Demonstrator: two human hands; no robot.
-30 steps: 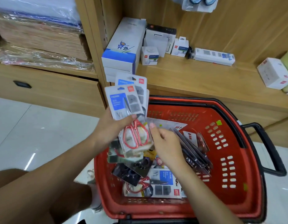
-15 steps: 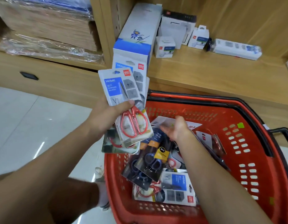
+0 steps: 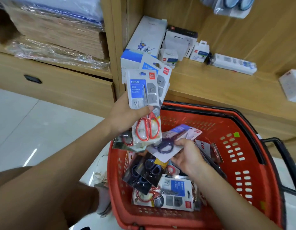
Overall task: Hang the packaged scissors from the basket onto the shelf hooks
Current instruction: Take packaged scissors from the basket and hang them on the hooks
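My left hand [image 3: 125, 115] grips a fanned stack of packaged scissors [image 3: 144, 103] with red handles, held upright above the left rim of the red basket [image 3: 243, 156]. My right hand [image 3: 187, 155] pinches a white pack of dark blue scissors [image 3: 170, 143], lifted just above the pile. More packs lie in the basket: black ones with blue scissors [image 3: 147, 171] and a white one with red handles [image 3: 167, 195]. Packs hanging on the shelf hooks [image 3: 230, 5] show at the top right.
A wooden shelf [image 3: 210, 87] stands behind the basket with white boxes [image 3: 144, 42] and small packets [image 3: 200, 50] on it. Plastic-wrapped cardboard stacks [image 3: 57, 32] fill the left shelf above a drawer [image 3: 32, 78]. The basket's black handle [image 3: 286, 165] juts right. Pale floor tiles lie at left.
My right hand reached into the basket and has taken hold of a white pack with dark blue scissors, lifting it. My left hand has raised its stack slightly.
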